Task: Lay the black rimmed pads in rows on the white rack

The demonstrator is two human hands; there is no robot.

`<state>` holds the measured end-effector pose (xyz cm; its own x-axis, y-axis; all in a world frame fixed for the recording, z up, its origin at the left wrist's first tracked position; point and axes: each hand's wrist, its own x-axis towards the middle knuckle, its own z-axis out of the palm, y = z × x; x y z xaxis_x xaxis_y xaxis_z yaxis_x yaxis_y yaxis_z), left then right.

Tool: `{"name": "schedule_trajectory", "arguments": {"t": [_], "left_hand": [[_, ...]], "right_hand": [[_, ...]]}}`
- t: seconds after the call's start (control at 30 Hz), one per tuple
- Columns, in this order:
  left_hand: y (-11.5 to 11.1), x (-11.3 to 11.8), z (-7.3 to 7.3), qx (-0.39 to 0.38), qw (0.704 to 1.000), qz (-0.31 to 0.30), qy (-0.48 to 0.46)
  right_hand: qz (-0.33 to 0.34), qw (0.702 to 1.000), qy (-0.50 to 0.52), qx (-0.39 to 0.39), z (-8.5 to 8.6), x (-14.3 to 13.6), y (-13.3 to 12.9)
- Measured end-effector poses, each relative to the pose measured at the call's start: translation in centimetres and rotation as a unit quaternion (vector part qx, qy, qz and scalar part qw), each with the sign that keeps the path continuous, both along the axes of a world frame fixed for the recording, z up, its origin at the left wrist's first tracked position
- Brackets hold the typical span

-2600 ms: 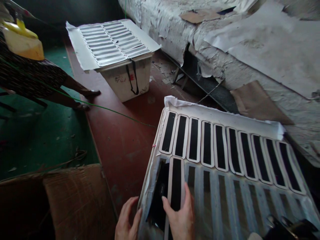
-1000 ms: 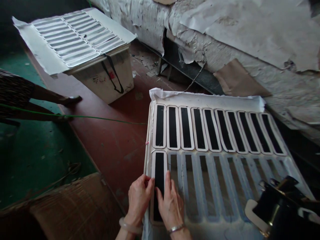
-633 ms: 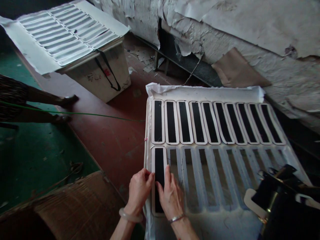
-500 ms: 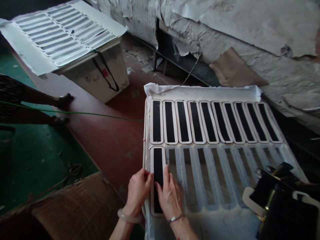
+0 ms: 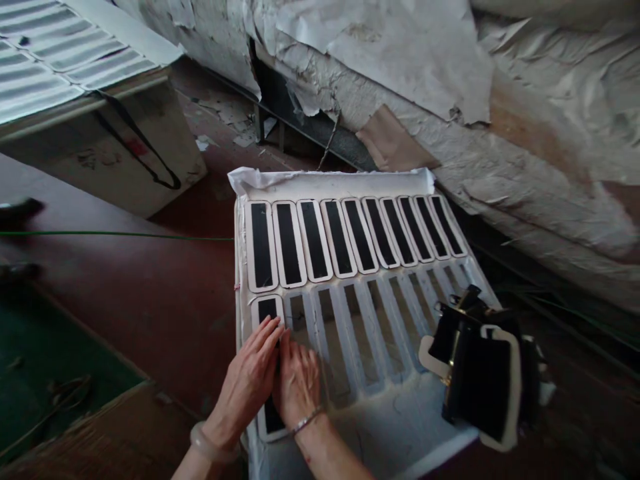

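My left hand (image 5: 250, 373) lies flat with its fingers stretched over the black strip (image 5: 267, 309) in the cream frame at the near left of the board (image 5: 400, 433). Right beside it, my right hand (image 5: 297, 380) rests on the same framed strip, its fingers bent and their tips partly hidden; whether it grips anything is unclear. Behind them, several cream frames with black centres (image 5: 340, 237) stand in a row across the board. Frame-shaped marks (image 5: 353, 333) fill the row to the right of my hands.
Black pieces with cream edges and gold zips (image 5: 480, 373) are heaped at the board's right edge. A pale box (image 5: 145, 140) with a black strap stands at the back left. Brown card (image 5: 397, 140) leans on the covered pile behind. A green cord (image 5: 125, 234) runs in from the left.
The view has swung to the right. My left hand has opened from a pinch and moved over the strip, and my right hand has come close against it.
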<state>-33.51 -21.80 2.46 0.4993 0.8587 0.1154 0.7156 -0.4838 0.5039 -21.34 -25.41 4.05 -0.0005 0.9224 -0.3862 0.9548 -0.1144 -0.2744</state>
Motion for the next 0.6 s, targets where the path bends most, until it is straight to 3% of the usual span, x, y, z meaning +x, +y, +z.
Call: {"name": "schedule_trajectory", "arguments": {"t": [0.17,0.33,0.5,0.6], "left_hand": [[-0.5,-0.1,-1.5,-0.019,0.999,-0.027,0.037],[-0.4,-0.3,-0.4,-0.086,0.995,-0.037,0.043],[0.0,-0.3,0.5,-0.144,0.989,-0.026,0.008],[0.1,-0.4,0.6,-0.158,0.987,-0.018,-0.011]], "right_hand": [[-0.015,0.999,0.042,-0.003,-0.9,0.5,-0.8],[-0.127,0.98,0.152,-0.01,-0.2,1.4,-3.5],[-0.235,0.935,0.256,-0.068,0.9,2.4,-7.9],[-0.269,0.916,0.281,-0.095,1.0,2.6,-9.2]]}}
